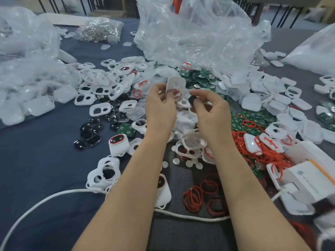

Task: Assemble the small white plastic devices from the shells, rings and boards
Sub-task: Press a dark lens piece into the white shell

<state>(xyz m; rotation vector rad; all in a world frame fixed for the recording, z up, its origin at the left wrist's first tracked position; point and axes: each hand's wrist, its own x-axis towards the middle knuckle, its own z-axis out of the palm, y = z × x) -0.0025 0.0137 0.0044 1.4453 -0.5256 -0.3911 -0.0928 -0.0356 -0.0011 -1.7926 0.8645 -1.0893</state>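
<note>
My left hand [160,107] pinches a white plastic shell [175,86] with a round hole, held upright above the table's middle. Just right of it, my right hand [211,111] pinches a small black lens piece [192,100] between thumb and fingertips, close to the shell's lower edge. White shells with cut-outs [101,109] lie heaped to the left. Green boards [201,78] lie behind my hands and at the right. Red rings [194,195] lie near my right forearm. Two assembled white devices [118,144] stand near my left forearm.
Black lens pieces [90,131] lie on the dark cloth at the left. Crumpled clear bags [190,31] rise at the back, bagged parts [27,87] at the left. A white cable [54,195] crosses the front. White boxes [306,178] sit at the right.
</note>
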